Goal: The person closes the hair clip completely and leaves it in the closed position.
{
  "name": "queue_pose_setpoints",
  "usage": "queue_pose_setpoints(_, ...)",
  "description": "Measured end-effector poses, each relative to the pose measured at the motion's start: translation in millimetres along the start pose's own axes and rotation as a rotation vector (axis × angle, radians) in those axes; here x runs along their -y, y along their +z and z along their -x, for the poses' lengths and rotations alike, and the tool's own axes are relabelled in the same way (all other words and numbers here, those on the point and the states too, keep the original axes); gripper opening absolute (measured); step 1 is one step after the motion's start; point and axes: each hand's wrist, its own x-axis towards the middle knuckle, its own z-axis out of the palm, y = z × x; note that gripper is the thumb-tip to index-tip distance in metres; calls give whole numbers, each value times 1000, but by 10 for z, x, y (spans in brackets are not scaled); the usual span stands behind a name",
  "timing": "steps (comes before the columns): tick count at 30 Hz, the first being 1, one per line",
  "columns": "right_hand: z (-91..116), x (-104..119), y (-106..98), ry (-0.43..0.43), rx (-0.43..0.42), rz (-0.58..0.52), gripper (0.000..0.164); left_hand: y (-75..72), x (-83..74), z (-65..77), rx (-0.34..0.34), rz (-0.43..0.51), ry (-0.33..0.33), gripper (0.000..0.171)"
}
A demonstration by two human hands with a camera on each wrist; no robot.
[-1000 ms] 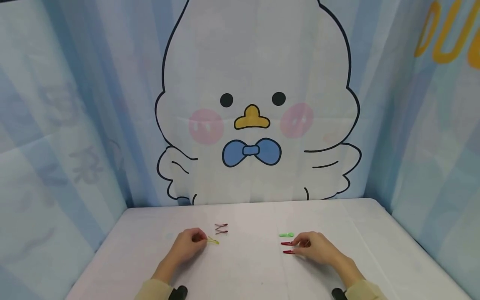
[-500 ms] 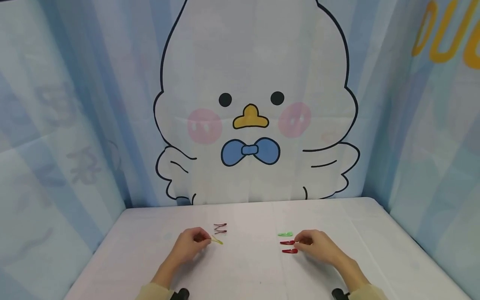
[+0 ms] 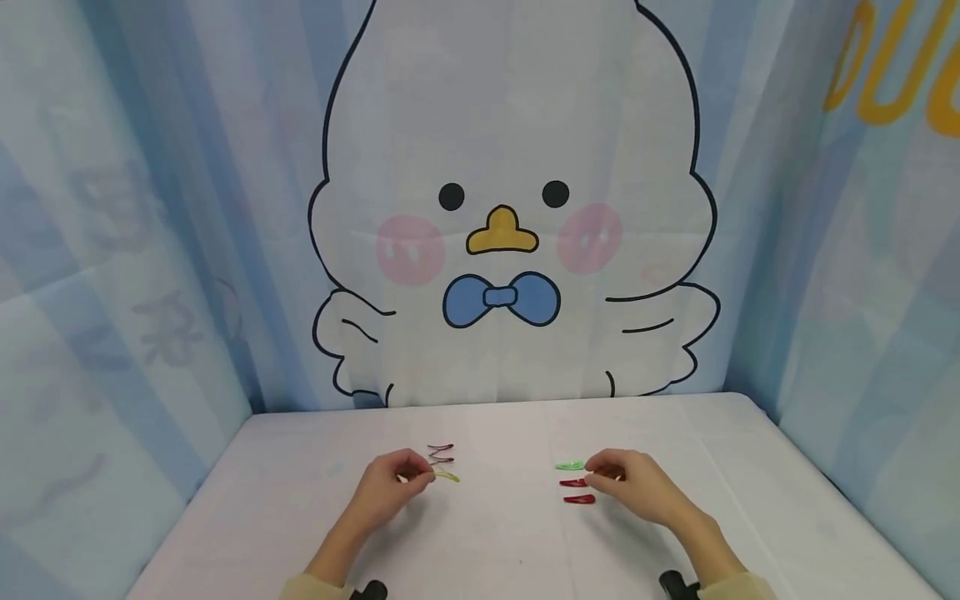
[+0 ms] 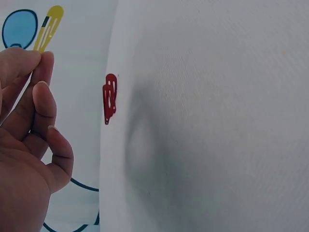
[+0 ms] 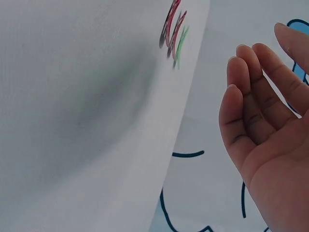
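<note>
My left hand [image 3: 393,489] pinches a yellow snap hair clip [image 4: 49,26] by its narrow end between thumb and index finger, with the clip's rounded end pointing away. Just behind it on the table lie two red hair clips [image 4: 110,96], opened out in the head view. Over on the right, a green hair clip [image 3: 568,466] and two red ones, the nearer red clip [image 3: 579,499] being fully visible, lie in a column. My right hand [image 3: 637,485] hovers beside this column, its fingers loosely bent and holding nothing, as the right wrist view shows.
A white cloth covers the table [image 3: 510,542]. Behind it hangs a curtain [image 3: 510,358] with a cartoon duck, and blue-white curtains close off both sides. Each wrist bears a black strap device [image 3: 677,586].
My left hand has moved right and a little farther back with the yellow hair clip. My right hand has risen off the red hair clips and shifted slightly toward the back.
</note>
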Motion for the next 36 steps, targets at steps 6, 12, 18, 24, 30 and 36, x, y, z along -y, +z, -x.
queue_pose_setpoints(6, 22, 72, -1, -20, -3, -9, 22, 47, -75, 11, 9, 31, 34, 7)
queue_pose_setpoints(12, 47, 139, 1, -46, 1, -42, 22, 98, -154, 25, 26, 60, 32, 6)
queue_pose_setpoints(18, 48, 195, 32, -46, 7, -68, 23, 148, -239, 58, 34, 106, 51, 7)
queue_pose_setpoints(24, 44, 257, 72, -70, 18, -89, 21, 198, -329, 66, 56, 113, 42, 8)
queue_pose_setpoints(30, 27, 283, 152, -130, 43, -108, 23, 246, -381, 64, 69, 133, 45, 8)
queue_pose_setpoints(36, 16, 349, 250, -154, 50, -100, 21, 292, -396, 66, 91, 138, 41, 7)
